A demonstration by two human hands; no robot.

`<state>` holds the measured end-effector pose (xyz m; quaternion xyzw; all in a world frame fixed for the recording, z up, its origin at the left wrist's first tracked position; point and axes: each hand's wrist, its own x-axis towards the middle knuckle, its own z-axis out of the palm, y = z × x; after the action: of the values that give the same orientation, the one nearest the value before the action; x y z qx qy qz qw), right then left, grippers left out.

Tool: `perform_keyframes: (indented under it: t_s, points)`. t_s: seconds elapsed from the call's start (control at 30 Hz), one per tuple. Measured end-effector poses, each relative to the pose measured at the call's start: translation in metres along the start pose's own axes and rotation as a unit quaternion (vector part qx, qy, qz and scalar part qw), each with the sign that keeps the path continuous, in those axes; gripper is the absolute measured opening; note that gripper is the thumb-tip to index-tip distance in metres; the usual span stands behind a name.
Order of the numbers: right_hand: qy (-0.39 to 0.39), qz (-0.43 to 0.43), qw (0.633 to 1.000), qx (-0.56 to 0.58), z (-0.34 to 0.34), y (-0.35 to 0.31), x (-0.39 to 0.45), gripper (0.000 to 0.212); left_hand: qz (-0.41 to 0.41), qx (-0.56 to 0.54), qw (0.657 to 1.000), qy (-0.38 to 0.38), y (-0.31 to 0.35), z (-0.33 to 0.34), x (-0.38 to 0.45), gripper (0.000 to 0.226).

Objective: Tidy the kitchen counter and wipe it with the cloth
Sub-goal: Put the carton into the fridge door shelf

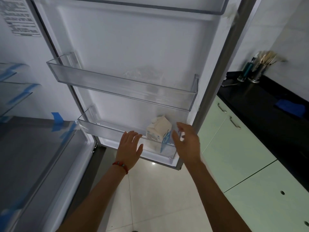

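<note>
the left hand (129,147) with a red bead bracelet (120,166) is released, fingers spread, just left of a white gable-top carton (158,131) standing in the clear plastic bottom door bin (103,129). the right hand (186,144) hovers released just right of it. far right of that hand, a blue cloth (290,108) lies on the black stone counter (260,101).

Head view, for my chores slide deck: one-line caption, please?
Both open hands, left hand and right hand, flank a milk carton standing in the fridge door's lowest shelf.

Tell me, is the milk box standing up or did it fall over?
Standing up. The carton sits in the lowest door shelf, its peaked top pointing up, and neither hand touches it.
</note>
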<state>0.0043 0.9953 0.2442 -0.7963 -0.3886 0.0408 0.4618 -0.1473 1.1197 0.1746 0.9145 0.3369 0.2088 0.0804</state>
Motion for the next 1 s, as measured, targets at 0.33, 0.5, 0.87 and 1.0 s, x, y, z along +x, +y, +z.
perform_keyframes:
  t_s: [0.33, 0.5, 0.87, 1.0]
  points:
    - [0.089, 0.021, 0.983, 0.159, -0.052, 0.036, 0.009, 0.054, -0.061, -0.01, 0.998, -0.025, -0.005, -0.014, -0.03, 0.037]
    - [0.004, -0.041, 0.969, 0.245, -0.048, 0.028, -0.008, 0.066, -0.131, -0.007, 0.991, -0.005, 0.005, -0.031, -0.057, 0.043]
    - [-0.042, -0.118, 0.946, 0.3, -0.021, 0.008, -0.108, 0.042, -0.26, -0.103, 0.945, 0.171, 0.075, -0.093, -0.167, 0.06]
    - [-0.092, -0.142, 0.941, 0.295, -0.003, -0.009, -0.149, 0.033, -0.25, -0.114, 0.929, 0.248, 0.096, -0.126, -0.196, 0.064]
